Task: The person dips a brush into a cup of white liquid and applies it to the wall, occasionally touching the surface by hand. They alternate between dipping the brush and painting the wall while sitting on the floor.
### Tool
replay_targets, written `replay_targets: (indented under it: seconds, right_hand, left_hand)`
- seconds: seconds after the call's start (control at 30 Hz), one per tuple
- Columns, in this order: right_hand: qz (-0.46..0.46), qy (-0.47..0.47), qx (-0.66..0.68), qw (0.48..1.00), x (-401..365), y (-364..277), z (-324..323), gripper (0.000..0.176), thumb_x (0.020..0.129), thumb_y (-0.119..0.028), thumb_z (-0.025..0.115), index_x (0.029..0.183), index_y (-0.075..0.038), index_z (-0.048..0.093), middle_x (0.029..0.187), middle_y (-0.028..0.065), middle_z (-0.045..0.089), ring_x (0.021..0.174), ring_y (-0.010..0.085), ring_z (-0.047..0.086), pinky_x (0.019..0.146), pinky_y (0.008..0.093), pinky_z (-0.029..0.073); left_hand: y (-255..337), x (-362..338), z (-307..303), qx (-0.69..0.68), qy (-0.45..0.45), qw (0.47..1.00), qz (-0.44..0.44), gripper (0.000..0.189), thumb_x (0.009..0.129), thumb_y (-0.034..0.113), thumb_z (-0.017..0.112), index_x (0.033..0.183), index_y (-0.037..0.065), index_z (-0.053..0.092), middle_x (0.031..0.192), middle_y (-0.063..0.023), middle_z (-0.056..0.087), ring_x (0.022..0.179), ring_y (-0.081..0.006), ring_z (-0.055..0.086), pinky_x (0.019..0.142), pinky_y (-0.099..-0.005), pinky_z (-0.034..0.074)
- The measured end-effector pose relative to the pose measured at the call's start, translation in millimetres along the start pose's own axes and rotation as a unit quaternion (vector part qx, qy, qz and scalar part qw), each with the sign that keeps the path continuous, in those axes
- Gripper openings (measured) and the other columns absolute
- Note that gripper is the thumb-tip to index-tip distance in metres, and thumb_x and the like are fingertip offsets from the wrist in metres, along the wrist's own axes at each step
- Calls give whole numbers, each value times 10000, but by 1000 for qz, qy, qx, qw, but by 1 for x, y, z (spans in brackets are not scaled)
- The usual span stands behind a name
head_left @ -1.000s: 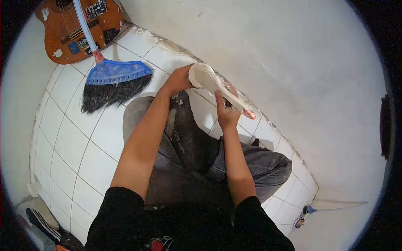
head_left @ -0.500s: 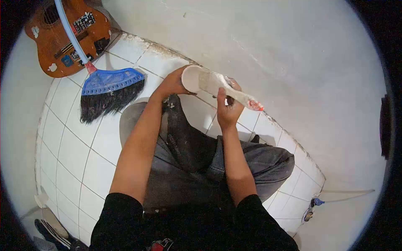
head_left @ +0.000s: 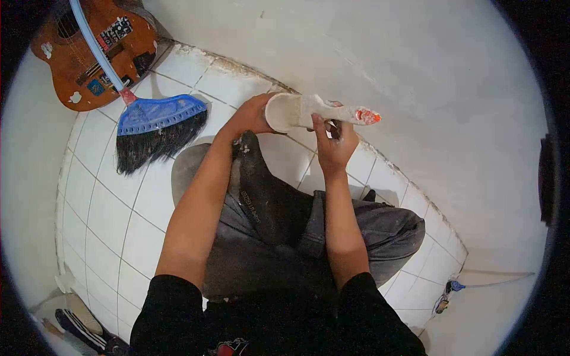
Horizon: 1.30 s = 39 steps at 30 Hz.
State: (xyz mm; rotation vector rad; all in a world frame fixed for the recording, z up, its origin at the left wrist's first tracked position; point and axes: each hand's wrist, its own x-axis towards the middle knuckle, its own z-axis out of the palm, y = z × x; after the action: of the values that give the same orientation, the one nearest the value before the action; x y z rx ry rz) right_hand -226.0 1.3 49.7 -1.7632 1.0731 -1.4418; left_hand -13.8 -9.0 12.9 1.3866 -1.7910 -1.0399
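Note:
My left hand (head_left: 254, 114) is wrapped around a pale, round cup (head_left: 278, 114), its open mouth tilted toward me. In my right hand (head_left: 337, 141) is a paintbrush (head_left: 341, 111), gripped by its white-smeared handle with an orange-red end. The brush's bristles point left and lie at the cup's mouth, partly inside it. White smears show on the fingers of my right hand. What the cup contains cannot be made out. Both hands are above the tiled floor, close to the wall.
A blue broom (head_left: 160, 113) with black bristles stands left of my arm, before a stickered guitar (head_left: 98, 47). White tiles (head_left: 95, 219) cover the floor. A pale wall (head_left: 404, 71) rises ahead. My bent legs (head_left: 267, 202) lie below my hands. Dark striped footwear (head_left: 83, 329) lies bottom left.
The paintbrush has swung closer to level, its handle end rising and its bristles going further over the cup. My right hand has shifted slightly right.

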Motion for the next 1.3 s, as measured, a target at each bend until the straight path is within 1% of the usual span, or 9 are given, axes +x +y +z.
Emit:
replay_targets:
  seconds: [0.1, 0.23, 0.3, 0.53, 0.6, 1.0, 1.07, 1.13, 1.3]
  right_hand:
    - [4, -10, -40, 999, -2, 8, 0, 345, 853, -63, 731, 1124, 82, 573, 881, 118, 677, 776, 127, 643, 612, 276, 567]
    - [-25, -39, -76, 996, -2, 4, 0, 325, 841, -59, 741, 1098, 66, 586, 855, 120, 672, 745, 121, 639, 596, 274, 568]
    - [8, -16, -61, 998, -3, 7, 3, 293, 778, -176, 809, 916, 14, 634, 761, 124, 691, 664, 186, 686, 609, 295, 547]
    - [16, -57, -104, 993, -3, 7, 3, 302, 790, -219, 799, 897, -1, 620, 769, 127, 692, 695, 204, 688, 649, 306, 543]
    - [20, -44, -96, 994, -2, 3, 6, 308, 796, -231, 794, 891, -2, 612, 764, 126, 690, 677, 206, 681, 630, 315, 536]
    - [4, -21, -132, 991, -2, 7, 4, 298, 804, -223, 789, 891, 0, 611, 751, 115, 681, 647, 197, 673, 627, 316, 538]
    - [-15, -8, -110, 994, -1, 8, 3, 292, 828, -192, 769, 941, 21, 605, 785, 116, 683, 651, 181, 673, 607, 304, 546]
    - [47, 47, 46, 997, 1, 2, 3, 263, 900, -65, 665, 1102, 49, 542, 828, 104, 659, 686, 131, 632, 548, 275, 564]
    - [178, 117, 196, 957, 8, 3, -1, 276, 957, -187, 603, 1110, 9, 483, 933, 127, 647, 723, 184, 652, 537, 310, 564]
  left_hand:
    - [-2, -3, 8, -44, 55, 997, 28, 815, 544, 220, 915, 1277, 94, 581, 1206, -110, 641, 1137, -269, 598, 994, -379, 454]
    - [-5, -3, 11, -71, 44, 996, 14, 838, 536, 221, 921, 1291, 105, 576, 1226, -102, 632, 1146, -264, 592, 1003, -379, 451]
    - [-9, -1, 13, -17, 45, 998, 30, 857, 524, 227, 930, 1296, 113, 575, 1248, -92, 622, 1160, -264, 582, 1010, -377, 448]
    - [2, -2, 8, -78, 5, 996, 39, 901, 490, 225, 946, 1302, 119, 572, 1250, -87, 618, 1191, -253, 557, 1022, -379, 441]
    - [0, 0, 8, -9, -24, 1000, -3, 988, 504, 260, 954, 1366, 114, 493, 1321, -96, 561, 1212, -257, 539, 1046, -386, 432]
    - [-3, -1, 11, -86, 7, 996, 11, 898, 532, 248, 937, 1330, 129, 543, 1295, -104, 582, 1224, -254, 528, 1055, -383, 416]
    - [-8, 1, 11, -98, -5, 994, 41, 885, 553, 253, 931, 1336, 134, 535, 1308, -103, 573, 1235, -255, 520, 1063, -386, 408]
    - [-8, -1, 13, -114, 27, 993, -2, 892, 556, 262, 932, 1339, 129, 527, 1316, -100, 566, 1239, -254, 517, 1061, -388, 408]
    - [-14, 4, 14, -137, 24, 990, -11, 933, 557, 251, 933, 1369, 121, 494, 1323, -102, 559, 1245, -249, 514, 1061, -386, 404]
